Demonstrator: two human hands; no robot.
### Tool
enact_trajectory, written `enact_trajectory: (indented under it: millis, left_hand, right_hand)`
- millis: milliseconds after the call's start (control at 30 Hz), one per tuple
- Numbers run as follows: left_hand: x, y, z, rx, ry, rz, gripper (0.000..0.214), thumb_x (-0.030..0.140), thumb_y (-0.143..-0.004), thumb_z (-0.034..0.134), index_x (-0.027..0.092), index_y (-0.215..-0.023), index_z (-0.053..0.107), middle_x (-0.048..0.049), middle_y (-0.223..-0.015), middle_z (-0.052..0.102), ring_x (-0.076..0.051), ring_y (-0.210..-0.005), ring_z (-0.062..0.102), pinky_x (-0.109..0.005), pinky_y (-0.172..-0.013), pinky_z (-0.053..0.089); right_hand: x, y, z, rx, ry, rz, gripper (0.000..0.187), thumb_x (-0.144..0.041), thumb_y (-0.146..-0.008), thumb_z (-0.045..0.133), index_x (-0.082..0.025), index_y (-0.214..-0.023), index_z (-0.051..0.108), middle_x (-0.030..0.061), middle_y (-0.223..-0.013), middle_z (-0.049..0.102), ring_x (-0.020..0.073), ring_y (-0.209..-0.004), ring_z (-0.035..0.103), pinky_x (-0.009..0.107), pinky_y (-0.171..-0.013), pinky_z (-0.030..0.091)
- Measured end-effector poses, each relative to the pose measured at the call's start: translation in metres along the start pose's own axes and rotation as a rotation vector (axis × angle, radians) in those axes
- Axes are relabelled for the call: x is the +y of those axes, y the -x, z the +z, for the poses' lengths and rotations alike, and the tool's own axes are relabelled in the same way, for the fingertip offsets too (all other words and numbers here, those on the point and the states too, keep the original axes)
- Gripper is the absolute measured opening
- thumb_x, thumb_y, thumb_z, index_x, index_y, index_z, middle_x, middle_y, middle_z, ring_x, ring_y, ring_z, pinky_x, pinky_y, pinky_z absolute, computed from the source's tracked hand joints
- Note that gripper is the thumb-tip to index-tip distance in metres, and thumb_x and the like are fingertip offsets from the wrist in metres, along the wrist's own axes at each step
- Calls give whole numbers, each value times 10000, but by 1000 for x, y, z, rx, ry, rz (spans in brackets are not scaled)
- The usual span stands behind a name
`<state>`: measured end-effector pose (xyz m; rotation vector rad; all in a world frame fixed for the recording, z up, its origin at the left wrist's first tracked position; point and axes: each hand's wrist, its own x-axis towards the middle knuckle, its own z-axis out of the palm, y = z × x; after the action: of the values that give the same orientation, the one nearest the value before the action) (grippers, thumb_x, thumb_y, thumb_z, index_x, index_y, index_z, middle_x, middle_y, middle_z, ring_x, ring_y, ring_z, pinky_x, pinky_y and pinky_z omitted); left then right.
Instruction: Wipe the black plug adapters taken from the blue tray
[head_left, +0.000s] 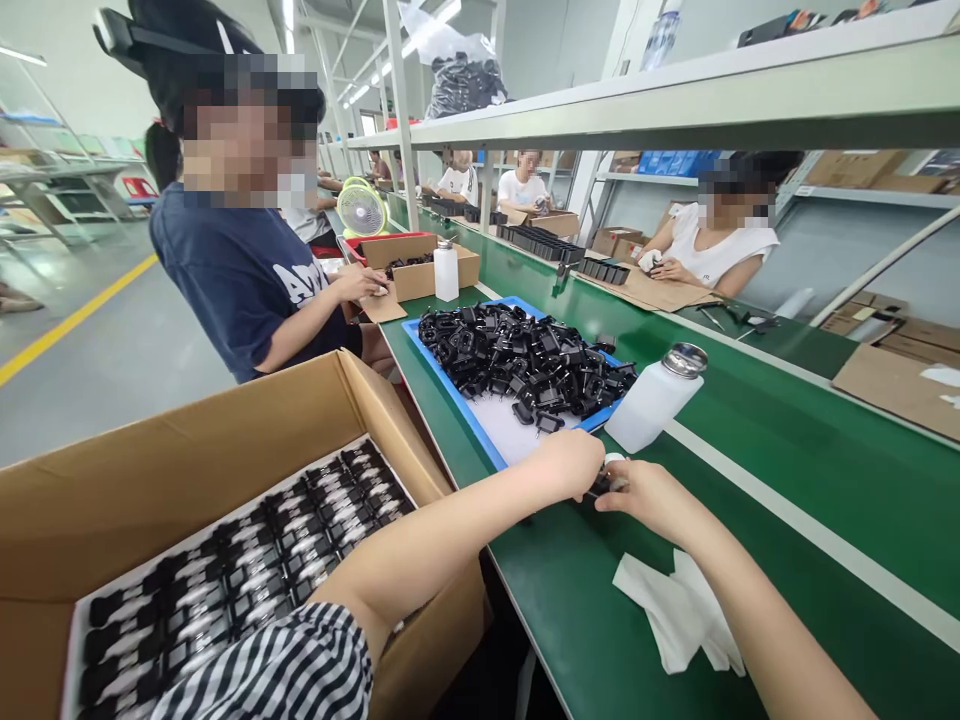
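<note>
My left hand (pixel 571 462) and right hand (pixel 651 497) meet at the near edge of the blue tray (pixel 450 392), all fingers pinched around 1 small black plug (pixel 602 484), probably being wiped, and it needs a steady turn next.

Both forearms reach forward and converge; the left hand (pixel 571 462) and right hand (pixel 651 497) meet, fingers curled inward, nearly touching.
</note>
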<state>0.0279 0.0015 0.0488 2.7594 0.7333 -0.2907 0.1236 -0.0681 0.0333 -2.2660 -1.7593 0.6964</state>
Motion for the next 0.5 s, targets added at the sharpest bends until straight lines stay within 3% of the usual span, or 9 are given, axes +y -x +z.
enact_trajectory:
  millis: [167, 300, 400, 500]
  left_hand:
    - [1, 3, -2, -19, 31, -32, 284, 161, -489, 666, 84, -753, 596, -113, -724, 588, -229, -715, 549, -277, -616, 432]
    - [-15, 17, 6, 74, 118, -60, 307, 321, -570, 592, 93, -777, 578, -112, -762, 584, -233, -713, 541, -293, -593, 425]
    - [-26, 25, 17, 198, 149, -164, 310, 342, -591, 551, 110, -797, 557, -101, -789, 579, -223, -723, 535, -280, -578, 417]
    - [-32, 28, 24, 243, 159, -226, 309, 374, -600, 532, 133, -793, 546, -87, -804, 576, -213, -743, 531, -271, -585, 410]
  right_hand:
    - [-4, 6, 5, 66, 104, -13, 80, -204, -600, 553, -181, -676, 559, 16, -618, 585, 195, -608, 549, 241, -486, 374]
    - [13, 13, -15, 42, -119, -24, 215, -276, -591, 553, -200, -791, 564, 15, -808, 596, 189, -713, 548, 252, -597, 408]
    - [46, 11, -43, 267, -188, 153, 269, -359, -624, 495, -186, -821, 557, 37, -822, 591, 206, -737, 540, 289, -656, 402]
    - [89, 3, -62, 484, -151, 313, 262, -364, -642, 451, -174, -789, 557, 68, -868, 574, 237, -794, 519, 320, -674, 398]
